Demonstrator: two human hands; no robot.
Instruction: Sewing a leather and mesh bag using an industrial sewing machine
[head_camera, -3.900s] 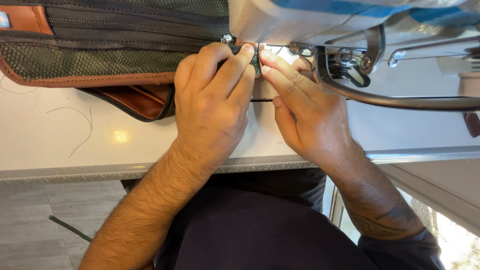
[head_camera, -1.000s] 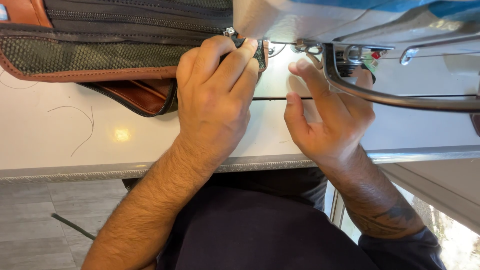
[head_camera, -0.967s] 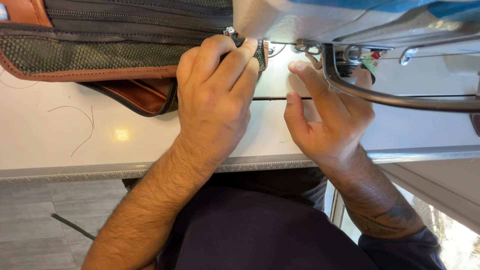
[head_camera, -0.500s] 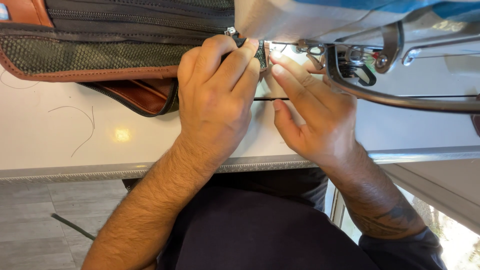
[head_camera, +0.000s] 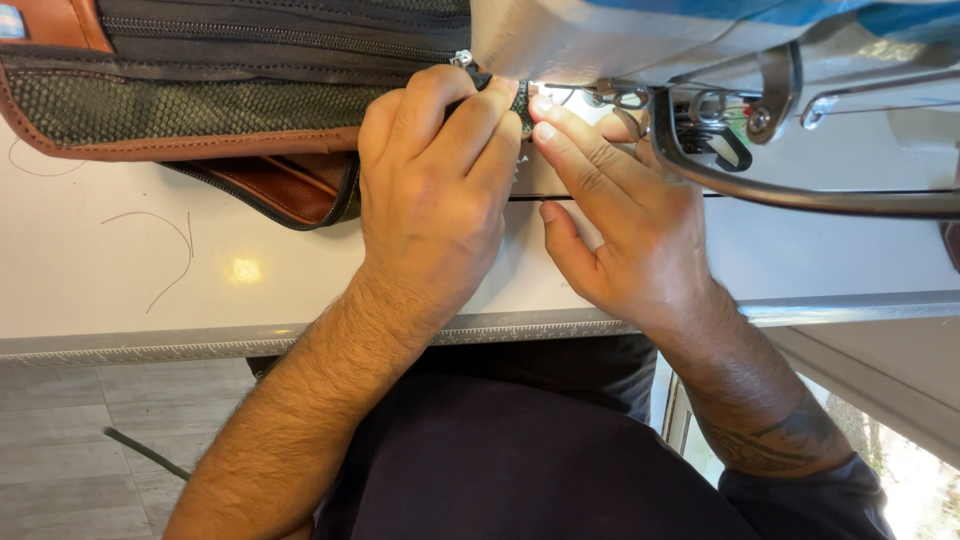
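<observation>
A dark green mesh and brown leather bag (head_camera: 190, 100) with black zippers lies on the white sewing table (head_camera: 150, 270), stretching left from under the sewing machine head (head_camera: 600, 40). My left hand (head_camera: 435, 190) pinches the bag's end right at the needle area, fingers curled over the fabric. Beside it, my right hand (head_camera: 625, 220) has its fingertips pressed against the same dark edge of the bag under the machine. The needle and presser foot are mostly hidden behind my fingers.
A curved metal knee-lift bar (head_camera: 800, 195) and small metal levers (head_camera: 770, 110) sit right of my hands under the machine. Loose thread scraps (head_camera: 165, 255) lie on the table at left. A ruler strip (head_camera: 150, 340) runs along the table's near edge; grey floor lies below.
My right hand had drawn back to the right with fingers lifted a second ago; it has since returned left and its fingertips press the bag edge beside my left hand. The left hand stayed put.
</observation>
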